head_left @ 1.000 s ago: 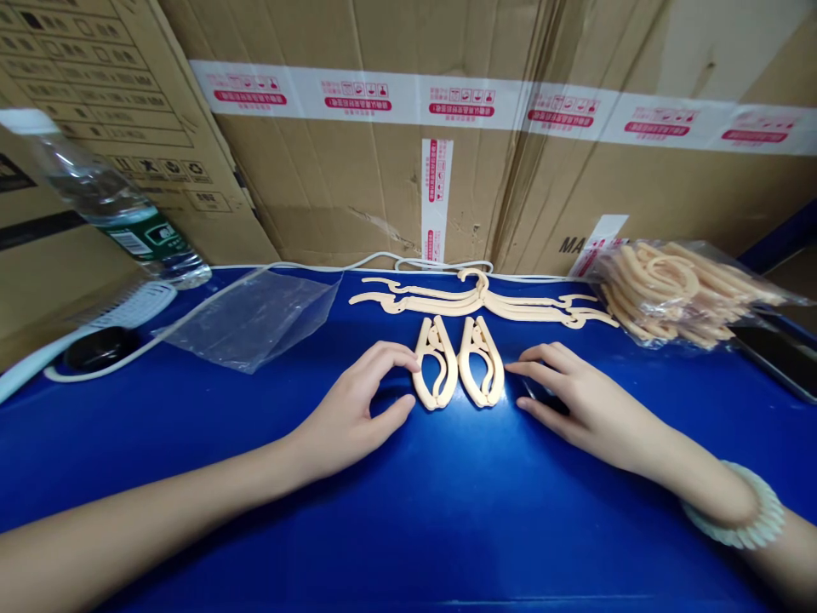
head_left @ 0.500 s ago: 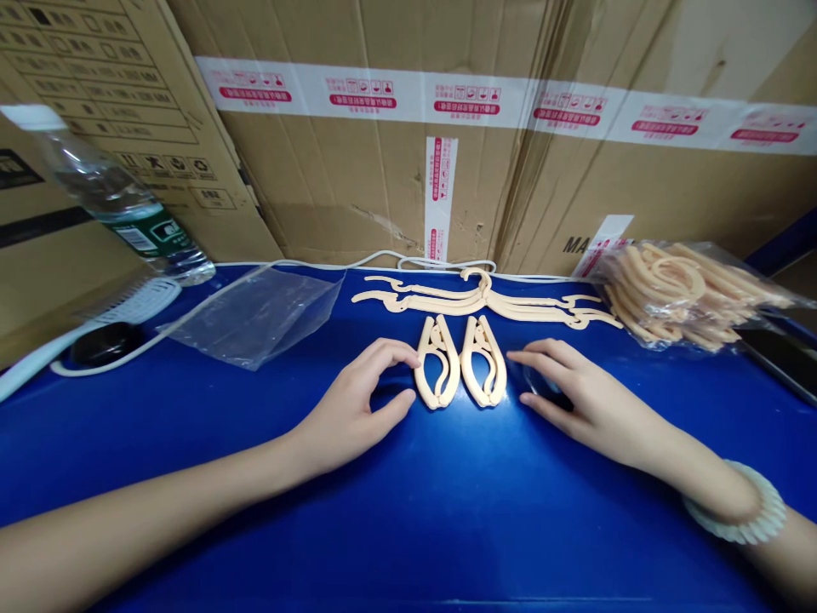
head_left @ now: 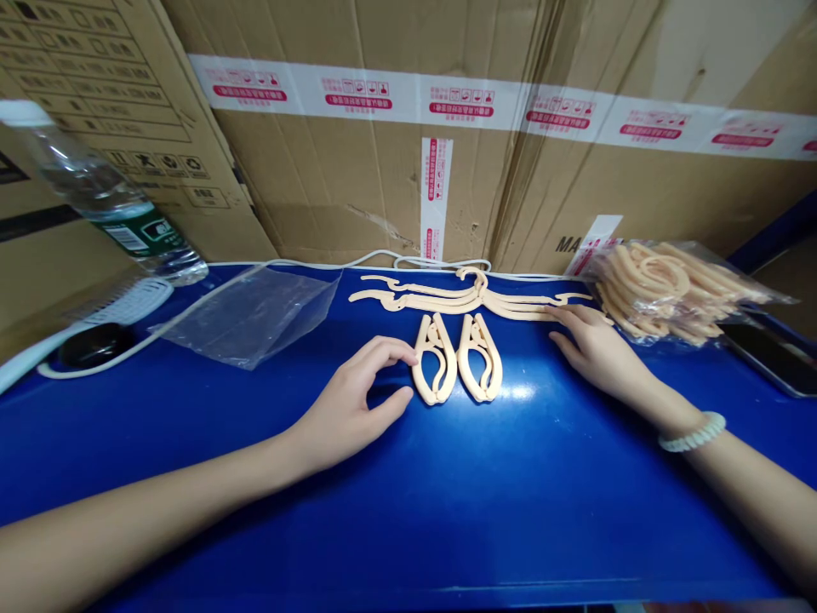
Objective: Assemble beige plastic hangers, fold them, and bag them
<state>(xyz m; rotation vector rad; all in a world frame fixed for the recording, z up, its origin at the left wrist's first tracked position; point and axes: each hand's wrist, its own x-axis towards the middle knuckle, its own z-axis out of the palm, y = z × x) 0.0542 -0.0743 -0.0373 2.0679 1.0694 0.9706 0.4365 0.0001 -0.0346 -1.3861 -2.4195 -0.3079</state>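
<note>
Blue table (head_left: 447,511) under us. Our left hand (head_left: 354,404) rests loosely open just beside two folded hangers (head_left: 450,375); our right hand (head_left: 597,353) lies flat, fingertips on the spread hangers (head_left: 440,302) beyond. Cardboard boxes (head_left: 357,187) wall off the back.

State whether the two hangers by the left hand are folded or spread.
Folded: the two hangers form compact loops, unlike the spread hangers behind them.

Bare tabletop (head_left: 447,511) before hangers (head_left: 436,371), boxes (head_left: 345,187) behind
</note>
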